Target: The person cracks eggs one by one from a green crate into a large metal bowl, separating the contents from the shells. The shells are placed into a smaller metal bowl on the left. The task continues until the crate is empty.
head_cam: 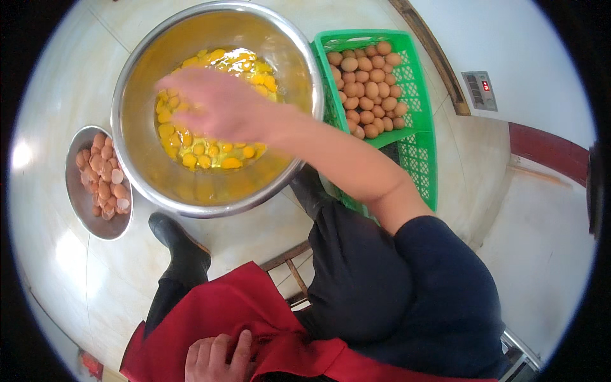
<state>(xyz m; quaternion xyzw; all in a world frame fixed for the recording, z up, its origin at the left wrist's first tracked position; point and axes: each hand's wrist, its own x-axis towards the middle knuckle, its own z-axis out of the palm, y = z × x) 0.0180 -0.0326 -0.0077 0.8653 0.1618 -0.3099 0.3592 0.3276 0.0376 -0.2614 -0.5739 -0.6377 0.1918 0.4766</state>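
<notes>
My right hand [217, 102], blurred by motion, is over a large stainless steel bowl [200, 198]. Whether anything is in its fingers I cannot tell. Inside the bowl lies a pool of raw cracked eggs [203, 155], many yolks whole and some broken. My left hand [217, 358] rests on the red apron [229, 305] over my lap, holding nothing, its thumb apart from the fingers. To the right of the bowl, whole brown eggs [365, 90] fill part of a green plastic crate [422, 119]. A smaller metal bowl [79, 210] at the left contains broken eggshells [102, 174].
My black rubber boots [179, 246] stand on the pale tiled floor [52, 238], close to the big bowl. The crate sits on another green crate [420, 176]. At the right is a white appliance [515, 47] with a lit display panel [479, 90].
</notes>
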